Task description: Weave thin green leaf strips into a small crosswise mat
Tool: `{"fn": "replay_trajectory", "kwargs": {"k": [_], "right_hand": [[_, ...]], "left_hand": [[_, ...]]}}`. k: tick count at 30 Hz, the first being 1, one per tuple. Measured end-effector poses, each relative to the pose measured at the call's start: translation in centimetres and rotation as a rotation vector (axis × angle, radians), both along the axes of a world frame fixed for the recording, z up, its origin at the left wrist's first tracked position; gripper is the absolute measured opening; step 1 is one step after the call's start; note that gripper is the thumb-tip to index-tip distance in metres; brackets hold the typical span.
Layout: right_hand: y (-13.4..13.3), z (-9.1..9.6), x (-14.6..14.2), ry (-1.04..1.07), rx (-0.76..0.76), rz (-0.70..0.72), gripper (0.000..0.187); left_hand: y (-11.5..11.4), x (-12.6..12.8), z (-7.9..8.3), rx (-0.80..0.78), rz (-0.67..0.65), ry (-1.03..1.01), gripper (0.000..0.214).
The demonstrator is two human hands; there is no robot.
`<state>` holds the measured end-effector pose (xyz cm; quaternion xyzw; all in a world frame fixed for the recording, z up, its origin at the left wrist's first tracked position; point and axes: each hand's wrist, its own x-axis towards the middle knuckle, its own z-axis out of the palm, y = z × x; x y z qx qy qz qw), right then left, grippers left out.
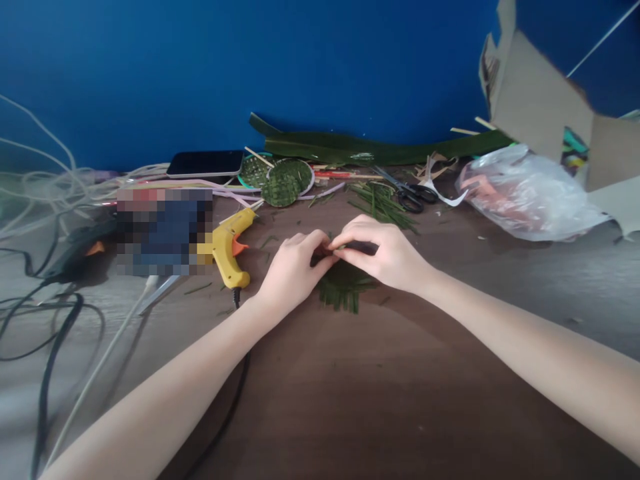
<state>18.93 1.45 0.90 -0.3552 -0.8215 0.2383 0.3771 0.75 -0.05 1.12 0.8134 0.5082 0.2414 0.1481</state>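
My left hand (299, 268) and my right hand (384, 253) meet fingertip to fingertip in the middle, both in a pinch. Between them is a mat of dark green leaf strips (345, 291), its loose strip ends fanning toward me on the table. A bit of green shows at the right fingertips; the fingers hide much of the mat. Just beyond the right hand lies a pile of cut leaf strips (383, 203), with scissors (414, 197) beside it. Left of my left hand rests a yellow glue gun (230, 250) with an orange trigger.
Round woven leaf discs (281, 183) lie at the back near a dark phone (205, 163). Long leaves (360, 148) run along the blue wall. A plastic bag (535, 193) and torn cardboard (543, 87) stand at right. Cables (47, 373) tangle at left, beside a blurred-out device (173, 230).
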Motion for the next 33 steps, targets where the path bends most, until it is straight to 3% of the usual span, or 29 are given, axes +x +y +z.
{"fn": "replay_trajectory", "kwargs": {"k": [8,20,25,29,33], "right_hand": [[0.37,-0.18,0.3,0.027,-0.055,-0.08,0.031],[0.07,-0.31,0.02,-0.043,-0.177,-0.006,0.016],[0.1,-0.41,-0.01,-0.053,-0.125,0.038,0.013],[0.22,-0.45,0.02,-0.033,-0.041,0.095,0.023],[0.14,-0.26,0.18,0.004,-0.075,0.118,0.029]], "left_hand": [[-0.03,0.05,0.19,-0.014,0.02,-0.018,0.005],[-0.06,0.17,-0.06,0.014,-0.001,0.068,0.009],[0.08,0.19,-0.16,0.019,-0.023,0.095,0.02],[0.25,0.06,-0.3,0.024,-0.012,0.11,0.021],[0.34,-0.02,-0.33,0.011,-0.021,0.11,0.02]]}}
